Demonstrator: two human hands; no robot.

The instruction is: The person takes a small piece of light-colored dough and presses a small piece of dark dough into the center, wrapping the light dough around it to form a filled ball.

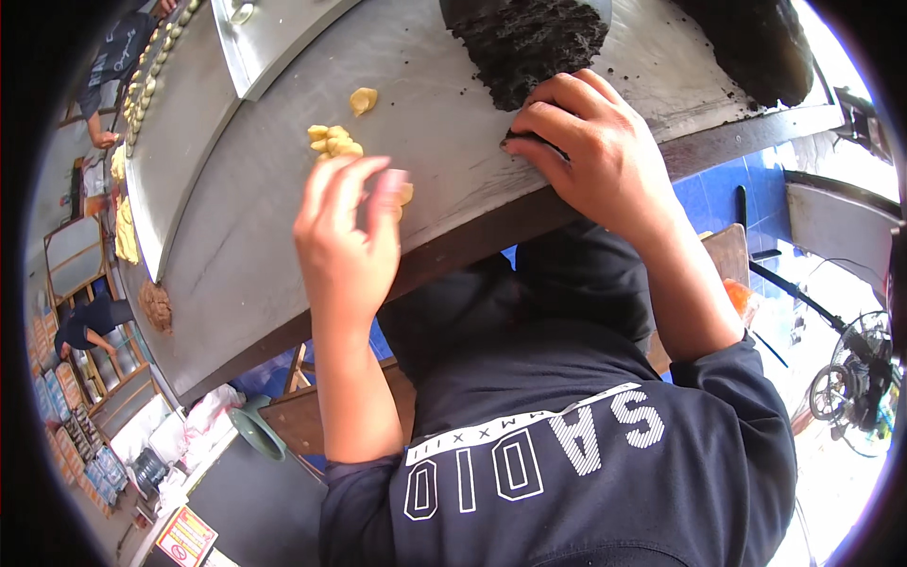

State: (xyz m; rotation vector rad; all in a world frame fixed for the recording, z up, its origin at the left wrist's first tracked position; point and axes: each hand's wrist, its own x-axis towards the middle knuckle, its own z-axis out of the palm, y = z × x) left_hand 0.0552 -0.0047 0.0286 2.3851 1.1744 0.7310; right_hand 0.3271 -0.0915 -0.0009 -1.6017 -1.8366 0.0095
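Observation:
My left hand (348, 231) hovers over the metal-topped table (255, 189), slightly blurred, its thumb and fingers apart. Just past its fingertips sits a small cluster of yellow dough pieces (333, 142). Another dough piece (407, 194) shows partly behind the left thumb; whether they touch I cannot tell. Farther off lies a single flattened dough piece (363, 100). My right hand (595, 142) is curled at the near edge of a crumbly black paste mass (529, 47). A bit of dark paste (548, 143) shows between its thumb and fingers, which hide most of it.
A second dark mass (756, 47) lies at the far right of the table. Farther left are a metal tray (274, 38), rows of small dough balls (151, 76) and a brown lump (155, 307). Two other people work at the left. A fan (850, 369) stands right.

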